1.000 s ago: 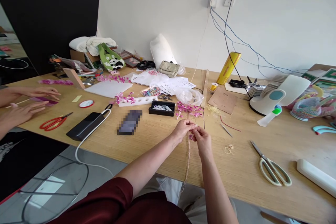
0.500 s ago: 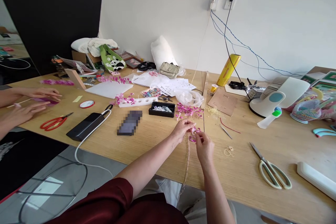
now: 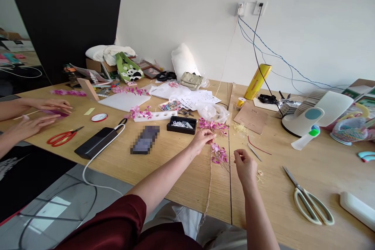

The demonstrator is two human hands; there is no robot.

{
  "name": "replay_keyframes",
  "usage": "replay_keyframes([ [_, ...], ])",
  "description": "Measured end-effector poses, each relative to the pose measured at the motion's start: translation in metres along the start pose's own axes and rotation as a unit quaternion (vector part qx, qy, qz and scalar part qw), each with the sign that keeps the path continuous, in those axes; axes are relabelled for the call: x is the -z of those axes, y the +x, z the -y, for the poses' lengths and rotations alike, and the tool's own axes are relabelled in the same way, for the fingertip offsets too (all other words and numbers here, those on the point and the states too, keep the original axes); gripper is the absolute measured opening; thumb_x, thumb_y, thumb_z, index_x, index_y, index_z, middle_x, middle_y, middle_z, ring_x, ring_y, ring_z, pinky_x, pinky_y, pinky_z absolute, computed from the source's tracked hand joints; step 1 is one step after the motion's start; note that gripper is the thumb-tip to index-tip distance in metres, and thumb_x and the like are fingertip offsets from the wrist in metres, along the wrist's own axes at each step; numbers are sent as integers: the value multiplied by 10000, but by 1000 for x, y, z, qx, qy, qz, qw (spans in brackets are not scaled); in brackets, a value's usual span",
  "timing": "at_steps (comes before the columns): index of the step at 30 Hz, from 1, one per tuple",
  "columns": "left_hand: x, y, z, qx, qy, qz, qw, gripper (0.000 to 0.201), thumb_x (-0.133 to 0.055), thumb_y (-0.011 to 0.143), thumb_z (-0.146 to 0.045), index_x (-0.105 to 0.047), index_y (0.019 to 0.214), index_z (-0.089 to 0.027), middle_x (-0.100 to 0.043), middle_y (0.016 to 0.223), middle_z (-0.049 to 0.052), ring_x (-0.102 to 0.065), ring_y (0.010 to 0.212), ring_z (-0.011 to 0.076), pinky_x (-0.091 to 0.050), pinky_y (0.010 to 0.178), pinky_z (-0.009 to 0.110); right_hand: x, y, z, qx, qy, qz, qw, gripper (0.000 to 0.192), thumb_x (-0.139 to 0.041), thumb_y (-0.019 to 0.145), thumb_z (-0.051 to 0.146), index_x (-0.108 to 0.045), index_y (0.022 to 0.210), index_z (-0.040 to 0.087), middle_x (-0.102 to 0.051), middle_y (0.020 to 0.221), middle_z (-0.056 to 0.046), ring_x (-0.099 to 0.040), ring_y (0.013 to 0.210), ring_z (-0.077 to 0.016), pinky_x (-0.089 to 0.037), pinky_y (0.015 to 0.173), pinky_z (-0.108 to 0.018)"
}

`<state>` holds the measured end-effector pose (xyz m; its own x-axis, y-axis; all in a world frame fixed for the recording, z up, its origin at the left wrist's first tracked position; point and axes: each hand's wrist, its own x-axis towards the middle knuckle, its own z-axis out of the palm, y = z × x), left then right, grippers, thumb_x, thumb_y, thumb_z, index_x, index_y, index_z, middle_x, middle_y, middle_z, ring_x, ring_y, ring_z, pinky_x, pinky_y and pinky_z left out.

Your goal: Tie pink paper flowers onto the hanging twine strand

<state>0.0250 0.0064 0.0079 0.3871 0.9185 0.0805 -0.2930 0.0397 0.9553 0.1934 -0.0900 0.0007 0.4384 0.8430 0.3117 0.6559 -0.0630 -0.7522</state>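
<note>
Our left hand (image 3: 202,139) pinches the tan twisted twine stem (image 3: 209,181) just below a cluster of small pink paper blossoms (image 3: 212,125), near the black rectangular tray (image 3: 181,124). Our right hand (image 3: 245,165), apart from the left and right of the stem, pinches something too fine to make out. A second pink blossom sprig (image 3: 219,154) hangs between our hands.

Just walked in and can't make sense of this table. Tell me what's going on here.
A person in a dark red sleeve is working on a twisted straw cord strung with pink flowers. The left hand pinches the cord near the flowers; the right hand is off to the side, seemingly drawing a fine thread. Cream scissors lie to the right. Another person's hands work at the table's far left.
</note>
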Motion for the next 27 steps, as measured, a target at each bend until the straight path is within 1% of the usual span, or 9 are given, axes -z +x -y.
replay_keyframes([
  [4,2,8,0,-13,23,1,1000,317,-656,634,-407,-515,669,-125,-545,593,-6,-488,527,69,-375,551,204,-9,15,6,-13,78,44,996,195,-530,707,376,-592,694,191,-521,487,24,-538,487,-147,-374,498,-232],
  [9,-6,12,20,-34,120,7,992,271,-633,653,-375,-505,633,-137,-526,556,-13,-471,511,86,-347,515,207,-33,24,25,-60,215,97,970,260,-580,662,421,-608,744,176,-519,488,30,-465,413,-109,-346,414,-212],
  [13,-15,6,35,-60,213,0,975,214,-573,703,-331,-533,622,-138,-517,552,-15,-445,516,92,-305,499,207,-47,27,28,-66,239,97,964,306,-622,603,449,-627,708,161,-547,489,15,-447,393,-103,-322,378,-211],
  [16,-18,1,37,-80,268,-8,960,165,-538,720,-272,-543,621,-140,-524,558,-10,-449,525,101,-297,504,212,-52,31,26,-79,253,99,959,267,-638,584,421,-605,644,162,-535,490,23,-428,397,-90,-302,371,-201],
  [18,-16,0,35,-74,282,3,956,138,-557,708,-267,-560,646,-143,-542,572,-5,-469,534,110,-310,513,215,-52,37,24,-94,265,103,954,243,-640,580,398,-580,616,165,-510,483,37,-406,397,-81,-296,374,-198],
  [20,-12,-2,31,-59,277,24,959,148,-595,687,-296,-585,722,-152,-577,621,4,-498,557,120,-335,527,217,-51,49,22,-103,263,99,954,235,-645,569,385,-568,603,165,-485,473,50,-381,392,-73,-296,378,-199],
  [22,-3,-3,27,-60,265,20,962,207,-616,679,-323,-598,812,-166,-603,687,16,-525,595,128,-365,553,221,-50,65,21,-103,238,92,961,235,-649,554,379,-574,599,161,-460,449,58,-365,386,-71,-287,377,-199],
  [24,8,-5,23,-81,249,-18,965,219,-600,699,-322,-598,863,-175,-607,724,22,-536,627,130,-389,589,225,-51,83,21,-93,194,89,973,234,-637,557,379,-590,605,155,-444,423,60,-369,385,-76,-274,378,-199],
  [27,27,-6,21,-96,203,-78,971,195,-536,753,-322,-581,867,-171,-583,711,21,-531,628,125,-404,595,221,-60,106,23,-58,79,90,991,230,-588,595,378,-620,621,152,-479,430,41,-419,411,-97,-294,406,-211],
])
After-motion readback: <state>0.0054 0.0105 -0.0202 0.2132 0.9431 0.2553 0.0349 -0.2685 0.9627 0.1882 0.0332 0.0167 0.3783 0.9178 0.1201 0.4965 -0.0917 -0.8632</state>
